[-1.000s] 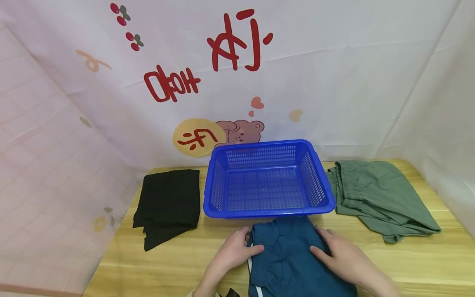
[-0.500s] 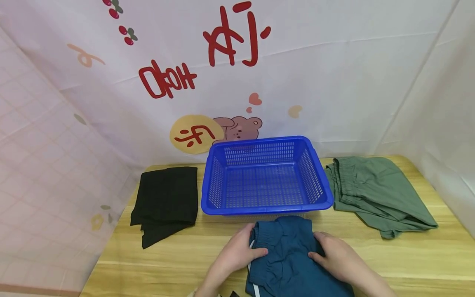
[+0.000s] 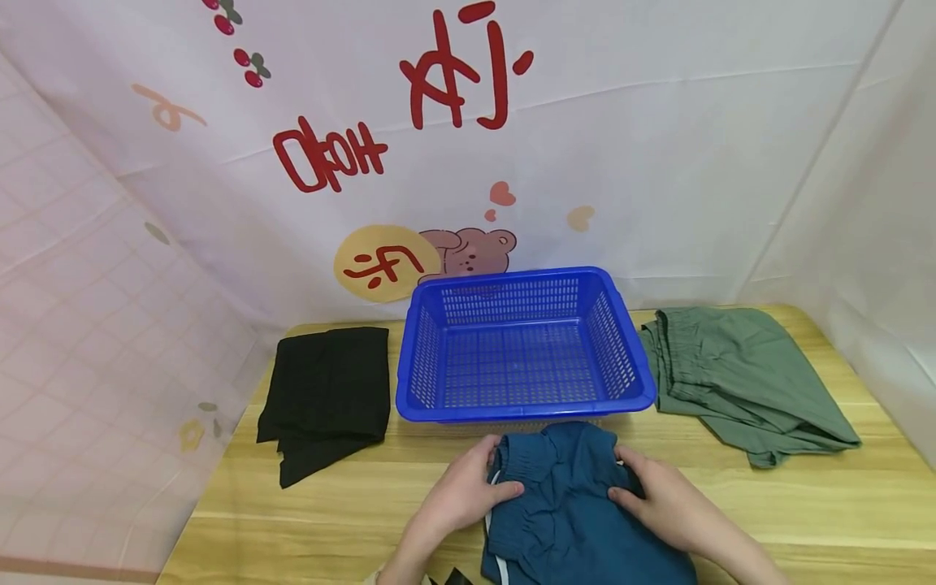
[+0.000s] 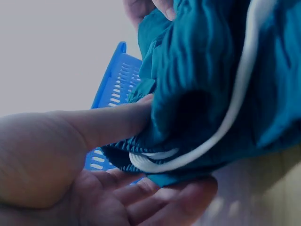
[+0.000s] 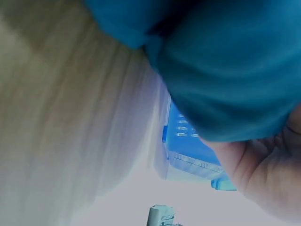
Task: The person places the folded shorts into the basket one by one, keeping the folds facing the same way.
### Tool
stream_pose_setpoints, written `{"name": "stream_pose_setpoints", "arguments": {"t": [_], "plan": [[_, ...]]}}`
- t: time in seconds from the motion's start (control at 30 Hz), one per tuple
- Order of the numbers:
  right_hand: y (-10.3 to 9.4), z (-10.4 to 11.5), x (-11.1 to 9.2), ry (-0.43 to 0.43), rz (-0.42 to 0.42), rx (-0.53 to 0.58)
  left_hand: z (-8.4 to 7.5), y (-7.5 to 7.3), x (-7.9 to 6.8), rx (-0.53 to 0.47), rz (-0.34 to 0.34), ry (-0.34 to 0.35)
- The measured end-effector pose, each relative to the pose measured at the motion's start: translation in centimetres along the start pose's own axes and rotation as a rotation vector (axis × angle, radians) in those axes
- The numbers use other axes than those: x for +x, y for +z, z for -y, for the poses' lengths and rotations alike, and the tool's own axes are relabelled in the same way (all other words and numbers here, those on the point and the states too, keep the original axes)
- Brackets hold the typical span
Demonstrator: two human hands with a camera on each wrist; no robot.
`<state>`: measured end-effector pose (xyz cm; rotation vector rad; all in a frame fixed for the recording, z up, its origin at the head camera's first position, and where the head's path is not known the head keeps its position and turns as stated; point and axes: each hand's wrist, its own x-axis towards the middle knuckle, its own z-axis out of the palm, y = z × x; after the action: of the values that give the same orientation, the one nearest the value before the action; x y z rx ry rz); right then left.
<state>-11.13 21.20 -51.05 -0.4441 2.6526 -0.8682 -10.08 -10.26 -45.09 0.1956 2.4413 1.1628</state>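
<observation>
Teal cloth (image 3: 585,512) lies bunched in front of you in the head view, on the near part of the wooden table (image 3: 344,520) and just before the blue basket (image 3: 526,413). Your left hand (image 3: 461,491) holds its elastic waistband (image 3: 528,461), thumb on top; your right hand (image 3: 664,496) has the opposite side between thumb and fingers. You seem to have the main folding done, since the cloth forms a compact bundle, but wrinkles cross it and the smoothing looks unfinished. All three garments lie outside the basket: to its left, the black garment (image 3: 329,398), folded with an uneven lower edge; to its right, the green garment (image 3: 746,374), folded but with a loose corner toward you.

From your left wrist, you can see that hand partly closed, its thumb against the waistband and its fingers underneath. White drawstring (image 4: 230,117) hangs out in a loop, so tucking it away is not done. Fingertips of your right hand show at the far end of the waistband.

From your right wrist, the cloth covers much of the view, its folded edge against your hand. Your other fingers are hidden there, so I cannot tell how firmly you grip; neither hand has let the bundle go yet
</observation>
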Motion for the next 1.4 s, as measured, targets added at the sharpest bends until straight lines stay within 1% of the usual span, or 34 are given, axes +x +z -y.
{"name": "stream_pose_setpoints", "arguments": {"t": [0.03,0.13,0.23,0.37,0.47,0.57,0.63,0.67,0.73,0.83,1.0,1.07,1.17,1.27,1.4], "plan": [[-0.4,0.6,-0.2,-0.006,0.002,0.019,-0.1,-0.2,-0.1,0.004,0.007,0.000],[-1.7,2.7,-0.9,0.011,0.009,0.073,-0.3,-0.9,-0.4,0.029,0.030,0.005],[-2.5,4.1,-1.6,-0.022,0.016,0.102,-0.5,-1.9,-0.9,0.052,0.051,0.019],[-3.0,4.8,-2.3,-0.113,0.031,0.133,-0.9,-3.3,-1.7,0.055,0.083,0.048],[-3.1,5.0,-2.7,-0.150,0.033,0.164,-1.2,-4.2,-2.3,0.031,0.105,0.072],[-3.2,5.3,-3.0,-0.176,0.011,0.215,-1.3,-4.9,-2.7,-0.006,0.120,0.103],[-3.3,5.5,-3.1,-0.181,-0.023,0.250,-1.3,-5.3,-3.0,-0.019,0.118,0.123],[-3.3,5.6,-3.1,-0.177,-0.053,0.257,-1.3,-5.5,-3.1,-0.026,0.113,0.135],[-3.3,6.0,-3.3,-0.140,-0.108,0.276,-1.3,-5.8,-3.3,-0.049,0.105,0.157],[-3.4,6.3,-3.5,-0.100,-0.185,0.314,-1.3,-6.0,-3.4,-0.112,0.090,0.182],[-3.6,6.6,-3.7,-0.124,-0.271,0.436,-1.3,-6.0,-3.4,-0.261,0.059,0.182],[-3.7,6.7,-3.7,-0.113,-0.310,0.468,-1.4,-5.9,-3.3,-0.315,0.033,0.179],[-3.9,6.7,-3.7,-0.083,-0.355,0.514,-1.5,-5.4,-3.1,-0.385,-0.006,0.215],[-4.1,6.8,-3.8,-0.040,-0.391,0.554,-1.7,-4.8,-3.0,-0.441,-0.052,0.234],[-4.3,7.0,-3.9,0.025,-0.410,0.572,-2.1,-4.0,-2.9,-0.491,-0.139,0.221]]}}
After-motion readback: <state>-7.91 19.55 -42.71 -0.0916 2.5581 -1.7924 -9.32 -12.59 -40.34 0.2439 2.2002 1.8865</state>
